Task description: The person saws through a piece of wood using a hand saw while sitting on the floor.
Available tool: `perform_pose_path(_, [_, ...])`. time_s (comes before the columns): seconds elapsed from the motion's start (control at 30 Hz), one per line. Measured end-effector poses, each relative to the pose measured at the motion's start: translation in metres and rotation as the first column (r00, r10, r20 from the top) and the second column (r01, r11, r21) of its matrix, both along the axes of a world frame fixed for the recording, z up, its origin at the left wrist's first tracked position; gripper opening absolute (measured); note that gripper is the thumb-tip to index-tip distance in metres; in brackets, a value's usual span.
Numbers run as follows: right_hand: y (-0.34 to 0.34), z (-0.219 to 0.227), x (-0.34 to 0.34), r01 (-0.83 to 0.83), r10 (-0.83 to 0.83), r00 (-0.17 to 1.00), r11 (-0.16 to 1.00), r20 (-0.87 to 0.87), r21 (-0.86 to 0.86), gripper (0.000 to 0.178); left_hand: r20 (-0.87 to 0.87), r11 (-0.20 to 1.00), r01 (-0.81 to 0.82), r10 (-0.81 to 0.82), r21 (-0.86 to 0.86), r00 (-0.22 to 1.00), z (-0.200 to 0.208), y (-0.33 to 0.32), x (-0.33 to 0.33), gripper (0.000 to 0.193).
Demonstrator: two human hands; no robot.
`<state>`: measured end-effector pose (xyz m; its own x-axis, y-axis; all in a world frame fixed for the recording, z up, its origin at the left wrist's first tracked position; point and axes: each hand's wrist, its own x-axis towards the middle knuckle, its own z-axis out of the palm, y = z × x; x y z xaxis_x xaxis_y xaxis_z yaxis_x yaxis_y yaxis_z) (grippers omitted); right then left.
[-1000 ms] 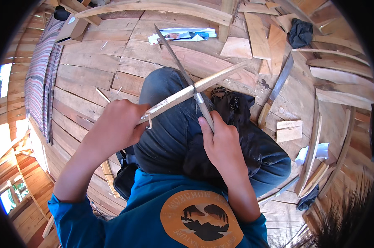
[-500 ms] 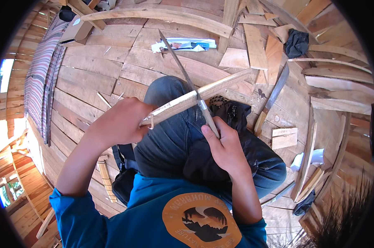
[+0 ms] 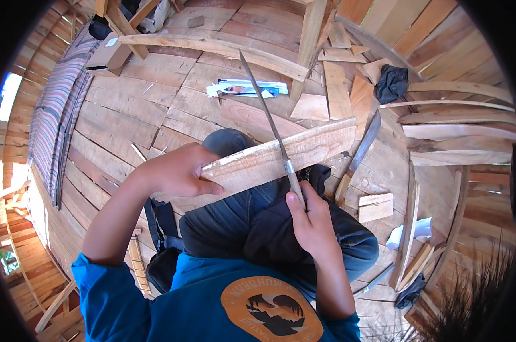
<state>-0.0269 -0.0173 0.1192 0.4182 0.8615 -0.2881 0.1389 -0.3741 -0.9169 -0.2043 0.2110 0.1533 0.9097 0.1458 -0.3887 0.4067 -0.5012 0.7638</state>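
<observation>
My left hand (image 3: 182, 172) grips one end of a wooden board (image 3: 320, 149), thumb on its broad face and fingers behind. The board slants up to the right above my bent legs. A machete (image 3: 262, 101) is in my right hand (image 3: 313, 223), fingers wrapped round its pale handle, thumb along it. A metal collar joins handle and blade. The long, narrow blade crosses in front of the board near its middle and points up and away; whether it touches the wood I cannot tell.
Right of my knee, a second long blade (image 3: 365, 147) with a wooden handle lies on the plank floor, near a small wood block (image 3: 376, 207). Offcuts (image 3: 338, 91) and a white-and-blue packet (image 3: 246, 88) lie ahead. Curved timbers (image 3: 460, 131) stand at right, a striped mat (image 3: 55, 119) at left.
The board has turned so its broad face now shows instead of its narrow edge. My left thumb has come over onto that face. The machete still crosses the board.
</observation>
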Motion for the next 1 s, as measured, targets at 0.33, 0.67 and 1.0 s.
perform_pose_path(0.33, [-0.008,0.028,0.015,0.044,-0.032,0.935,0.999,0.354,-0.026,0.025,-0.048,0.764,0.066,-0.046,0.642,0.998,0.024,-0.052,0.027,0.032])
perform_pose_path(0.67, [-0.022,0.017,0.016,-0.019,-0.107,0.848,0.973,0.520,0.231,0.016,-0.086,0.883,0.076,-0.130,-0.464,0.988,0.005,-0.013,0.021,0.046])
perform_pose_path(1.0, [-0.061,0.050,0.030,0.037,-0.061,0.927,0.997,0.370,0.070,0.018,-0.149,0.884,-0.246,0.202,-0.399,0.968,-0.030,-0.020,-0.013,0.052])
